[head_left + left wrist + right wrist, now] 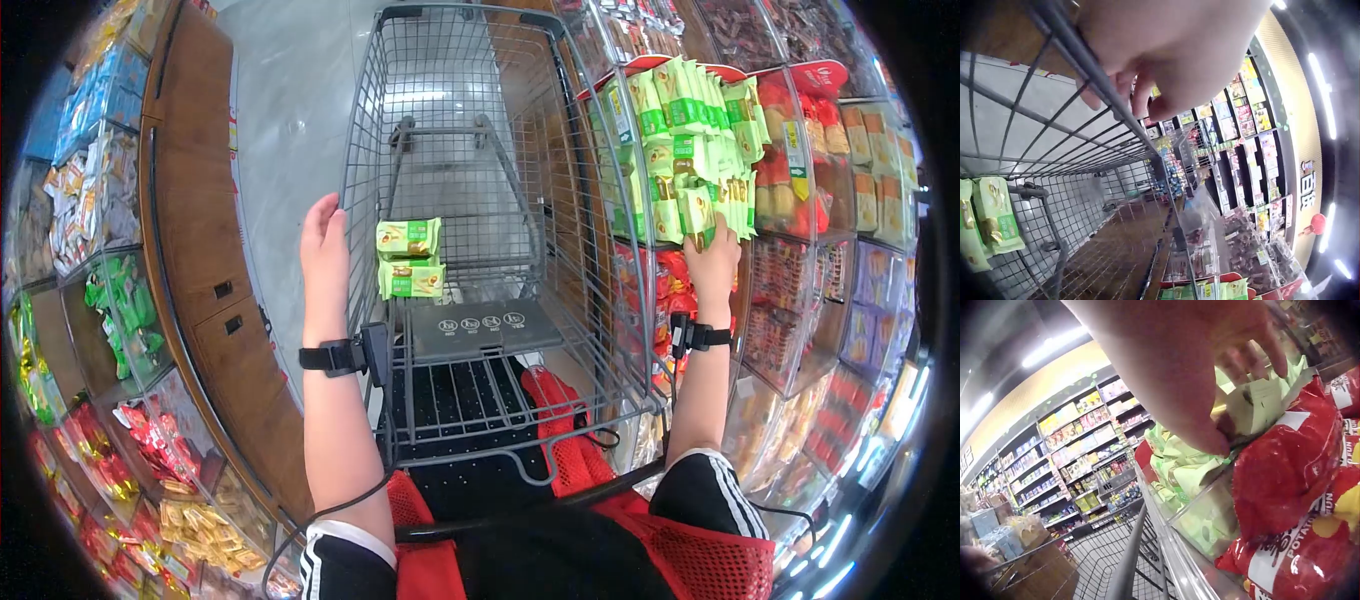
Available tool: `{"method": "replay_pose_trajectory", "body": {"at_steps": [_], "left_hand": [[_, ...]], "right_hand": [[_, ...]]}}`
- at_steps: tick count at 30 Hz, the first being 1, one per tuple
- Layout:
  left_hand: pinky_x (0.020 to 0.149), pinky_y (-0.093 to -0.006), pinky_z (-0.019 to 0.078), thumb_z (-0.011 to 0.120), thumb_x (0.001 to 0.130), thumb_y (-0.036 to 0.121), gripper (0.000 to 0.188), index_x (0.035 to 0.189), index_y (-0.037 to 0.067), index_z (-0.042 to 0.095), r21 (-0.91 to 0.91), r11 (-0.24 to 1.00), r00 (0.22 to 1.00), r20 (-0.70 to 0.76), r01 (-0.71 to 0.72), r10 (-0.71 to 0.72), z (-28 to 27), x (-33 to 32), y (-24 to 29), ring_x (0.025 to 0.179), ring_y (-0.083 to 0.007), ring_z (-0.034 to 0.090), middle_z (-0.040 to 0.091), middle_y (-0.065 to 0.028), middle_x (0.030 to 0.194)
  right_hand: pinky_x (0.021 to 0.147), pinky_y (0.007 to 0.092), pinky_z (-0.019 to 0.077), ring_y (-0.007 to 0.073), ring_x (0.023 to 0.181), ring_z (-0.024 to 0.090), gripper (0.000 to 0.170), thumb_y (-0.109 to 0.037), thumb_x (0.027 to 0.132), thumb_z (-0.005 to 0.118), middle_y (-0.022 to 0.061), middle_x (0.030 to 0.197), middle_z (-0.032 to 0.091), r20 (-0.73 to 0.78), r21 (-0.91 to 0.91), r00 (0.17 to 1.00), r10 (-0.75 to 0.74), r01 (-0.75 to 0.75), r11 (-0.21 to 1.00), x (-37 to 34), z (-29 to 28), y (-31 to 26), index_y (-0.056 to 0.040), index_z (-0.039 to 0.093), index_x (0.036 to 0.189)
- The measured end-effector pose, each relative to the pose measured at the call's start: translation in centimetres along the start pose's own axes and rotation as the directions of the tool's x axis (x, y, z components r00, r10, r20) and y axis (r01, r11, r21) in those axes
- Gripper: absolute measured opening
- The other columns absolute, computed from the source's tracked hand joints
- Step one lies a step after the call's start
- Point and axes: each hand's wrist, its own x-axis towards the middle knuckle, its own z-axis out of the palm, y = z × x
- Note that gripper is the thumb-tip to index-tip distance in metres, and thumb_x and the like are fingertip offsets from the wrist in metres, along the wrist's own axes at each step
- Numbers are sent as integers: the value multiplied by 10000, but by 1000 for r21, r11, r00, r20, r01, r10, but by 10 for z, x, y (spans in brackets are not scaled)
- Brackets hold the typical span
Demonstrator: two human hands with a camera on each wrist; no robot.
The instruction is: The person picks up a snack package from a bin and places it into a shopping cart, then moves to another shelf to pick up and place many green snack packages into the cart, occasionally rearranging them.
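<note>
At the right-hand shelf my right hand [712,268] is at a clear bin piled with light green snack packets [690,110]. Its thumb and curled fingers pinch one green snack packet [1254,406] at the front of the pile, as the right wrist view shows. My left hand [325,245] hangs beside the left rim of the shopping cart [540,200], fingers loose, holding nothing. Close to it, two green snack packets [408,238] lie in the cart; the left wrist view shows these packets [999,215] below the rim.
Red potato bun bags [1291,531] fill the bin beside the green packets. Clear snack bins line both sides, with wooden cabinets [205,250] at left. A grey child-seat flap [485,328] lies near the cart handle [530,515]. Tiled floor [290,100] runs ahead.
</note>
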Motion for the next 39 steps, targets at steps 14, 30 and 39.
{"method": "replay_pose_trajectory", "body": {"at_steps": [14,30,39], "left_hand": [[1009,-351,397,496,971,322,613,1442,-27,320,229,973,988,138,31,-64,3,-2,23,1179,-248,539,435,-217,1407],[1126,-357,249,466,982,376,628,1455,-9,315,311,950,985,155,30,-81,6,-4,27,1374,-294,335,375,-220,1460],[1070,-355,341,497,975,308,727,1493,-38,123,373,926,962,270,-59,-48,6,-2,18,1261,-287,453,280,-226,1489]], "right_hand": [[923,399,463,315,1058,580,699,-204,679,794,167,1138,571,137,673,864,-485,277,685,-28,-57,-175,-18,469,1269],[965,446,446,367,1211,445,505,-286,897,587,202,1282,481,416,660,391,-821,492,568,-119,162,-292,-25,459,1310],[943,425,447,363,1072,554,379,-70,815,601,194,1116,586,-193,606,909,-370,407,683,54,-33,-167,-11,556,1186]]}}
